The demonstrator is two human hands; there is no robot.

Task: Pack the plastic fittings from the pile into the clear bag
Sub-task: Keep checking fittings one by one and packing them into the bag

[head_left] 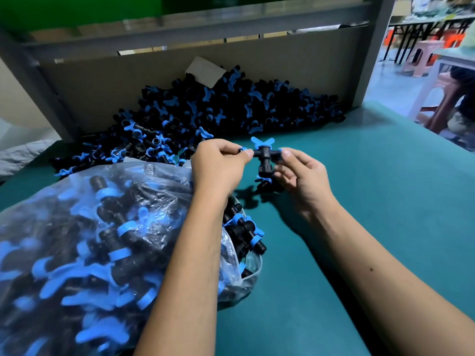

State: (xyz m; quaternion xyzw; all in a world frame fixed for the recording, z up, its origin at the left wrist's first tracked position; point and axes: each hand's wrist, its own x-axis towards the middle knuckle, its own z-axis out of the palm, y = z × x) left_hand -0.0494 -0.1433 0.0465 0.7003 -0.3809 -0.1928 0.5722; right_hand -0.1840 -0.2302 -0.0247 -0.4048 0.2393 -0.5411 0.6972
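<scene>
Pinching a tee fitting (262,155) at both ends, left hand (218,165) and right hand (300,173) keep a closed grip, apparently checking it before bagging it in the clear bag (102,240).

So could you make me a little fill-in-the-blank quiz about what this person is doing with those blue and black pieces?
1. Both hands hold one fitting above the ____ table top.
2. The clear bag lies under the person's ____ forearm.
3. The pile of loose fittings leans against a sheet of ____ at the back.
4. The left hand and the right hand pinch the fitting at its opposite ____.

Missing words: green; left; cardboard; ends
</scene>
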